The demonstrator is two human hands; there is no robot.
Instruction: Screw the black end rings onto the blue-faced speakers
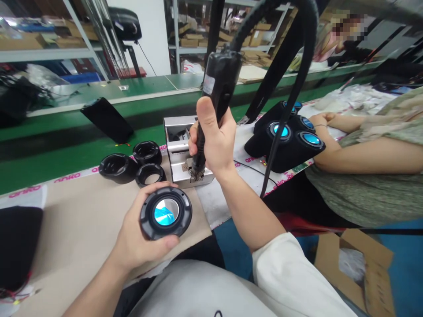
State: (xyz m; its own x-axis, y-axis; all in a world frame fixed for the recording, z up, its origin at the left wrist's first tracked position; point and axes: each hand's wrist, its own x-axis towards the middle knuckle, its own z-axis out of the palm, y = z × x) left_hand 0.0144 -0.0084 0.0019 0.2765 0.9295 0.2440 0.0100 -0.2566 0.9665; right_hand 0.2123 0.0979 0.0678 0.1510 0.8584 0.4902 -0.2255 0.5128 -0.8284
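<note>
Your left grip [142,231] clamped on round black housing [165,213], right grip [213,138] on electric screwdriver [218,83]; pink "anko" print [68,177] on worktop [79,229].

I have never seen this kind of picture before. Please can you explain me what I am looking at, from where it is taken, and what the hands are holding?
This picture comes from a camera worn on a person's head, looking down at their own two hands. The left hand holds a round black ring with a shiny blue centre. The right hand grips a corded electric screwdriver, its tip pointing down beside a silver metal fixture. On the tan mat lie three more black rings. To the right, a co-worker's arm rests near black parts with blue centres.
</note>
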